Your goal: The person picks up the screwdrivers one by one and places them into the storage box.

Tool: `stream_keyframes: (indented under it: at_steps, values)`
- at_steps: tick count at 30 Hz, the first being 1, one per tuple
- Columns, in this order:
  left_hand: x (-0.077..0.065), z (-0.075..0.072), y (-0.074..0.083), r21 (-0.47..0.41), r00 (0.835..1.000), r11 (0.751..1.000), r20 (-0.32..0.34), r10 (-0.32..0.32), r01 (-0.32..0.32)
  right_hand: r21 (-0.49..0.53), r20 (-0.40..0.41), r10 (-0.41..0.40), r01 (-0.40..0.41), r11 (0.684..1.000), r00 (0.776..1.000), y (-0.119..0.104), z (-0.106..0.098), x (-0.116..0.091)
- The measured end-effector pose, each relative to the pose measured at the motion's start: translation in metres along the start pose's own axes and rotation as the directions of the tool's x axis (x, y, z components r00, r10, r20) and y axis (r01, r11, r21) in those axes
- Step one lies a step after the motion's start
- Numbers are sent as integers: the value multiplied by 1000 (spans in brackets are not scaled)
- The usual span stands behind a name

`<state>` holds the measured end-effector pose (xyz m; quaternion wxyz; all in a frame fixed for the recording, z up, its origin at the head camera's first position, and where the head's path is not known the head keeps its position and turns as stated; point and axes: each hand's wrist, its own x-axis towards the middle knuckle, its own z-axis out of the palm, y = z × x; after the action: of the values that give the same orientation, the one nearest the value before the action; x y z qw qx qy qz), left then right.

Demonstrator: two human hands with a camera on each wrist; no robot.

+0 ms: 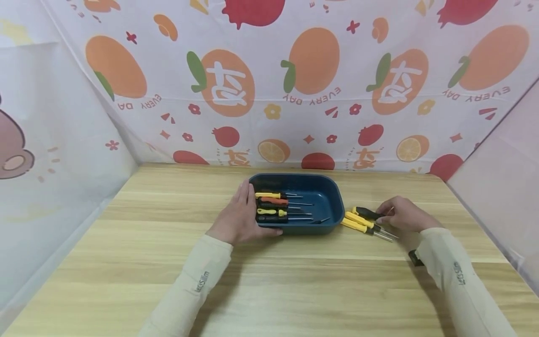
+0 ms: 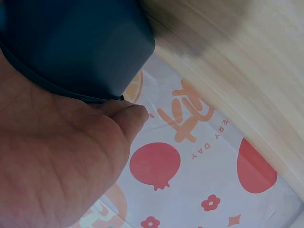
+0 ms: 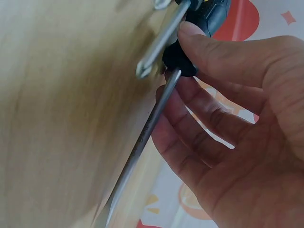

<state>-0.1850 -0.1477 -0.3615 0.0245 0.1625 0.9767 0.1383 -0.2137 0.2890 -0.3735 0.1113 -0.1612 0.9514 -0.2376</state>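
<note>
My left hand point(image 1: 240, 216) holds the left end of a dark blue box point(image 1: 330, 229), its thumb along the near wall and its fingers over the left side. In the left wrist view the box's outer wall point(image 2: 95, 52) fills the upper left. Inside lie several screwdrivers, among them an orange-handled one point(image 1: 273, 201) and a yellow-handled one point(image 1: 269, 195). My right hand point(image 1: 402, 214) pinches the black and yellow handle of a screwdriver point(image 3: 178, 59) between thumb and fingers; its shaft points down in the right wrist view. Beside it lie two yellow-handled screwdrivers point(image 1: 355, 225), right against the box.
Everything stands on a light wooden table point(image 1: 320, 290). A fruit-print cloth point(image 1: 269, 126) hangs behind it, with pale cloth walls at the left and right. A small black object point(image 1: 415, 258) shows next to the right sleeve.
</note>
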Motion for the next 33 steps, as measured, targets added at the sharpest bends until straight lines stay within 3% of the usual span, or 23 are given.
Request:
stream_keyframes:
  at_steps: [10, 16, 24, 33]
  values:
    - [-4, 1, 2, 6, 1000, 1000, 6, -11, 10, -22, -28, -40, 40, 999, 999, 2, 7, -2]
    - [-6, 2, 3, 7, 1000, 1000, 3, -16, 16, -37, -106, -54, 50, 998, 993, -6, 2, -1]
    - [-11, 2, 5, 0, 1000, 1000, -14, -16, 16, -91, -205, -155, 139, 986, 966, -39, -6, 10]
    - [-15, 2, 9, 4, 999, 1000, -34, -9, 10, -89, -213, -235, 220, 971, 948, -86, -6, 23]
